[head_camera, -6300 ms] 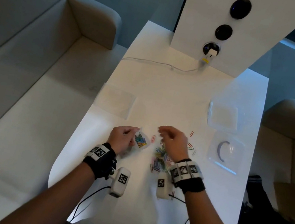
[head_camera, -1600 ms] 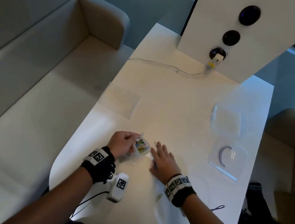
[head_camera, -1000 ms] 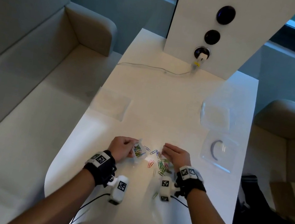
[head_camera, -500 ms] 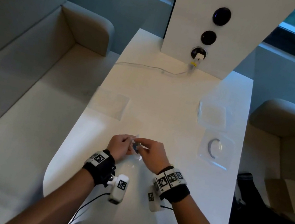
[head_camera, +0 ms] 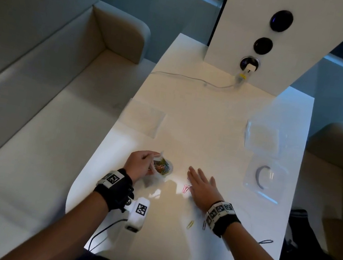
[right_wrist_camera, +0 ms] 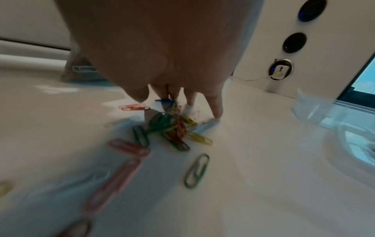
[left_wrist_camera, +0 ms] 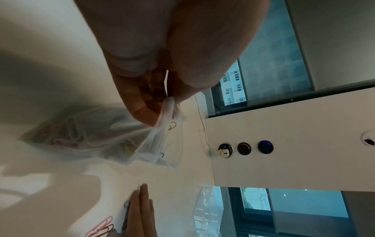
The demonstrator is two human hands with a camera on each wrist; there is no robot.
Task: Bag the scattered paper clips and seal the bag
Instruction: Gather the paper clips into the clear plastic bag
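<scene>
My left hand pinches the open mouth of a small clear bag that lies on the white table with coloured paper clips inside; in the left wrist view the bag hangs from my thumb and fingers. My right hand lies flat, fingers straight, over a heap of coloured paper clips. Under the palm in the right wrist view my fingertips touch the table beyond the heap. Loose clips lie around: pink ones, a yellow one, a grey one.
An empty clear bag lies at the table's left edge. Two more clear bags lie at the right, one empty, one with a grey curved piece. A white panel with sockets and a cable stands at the back. Sofas flank the table.
Half a second ago my right hand was at the bag's mouth beside my left. Now it has moved right and lies flat on the loose clips. The left hand keeps its hold.
</scene>
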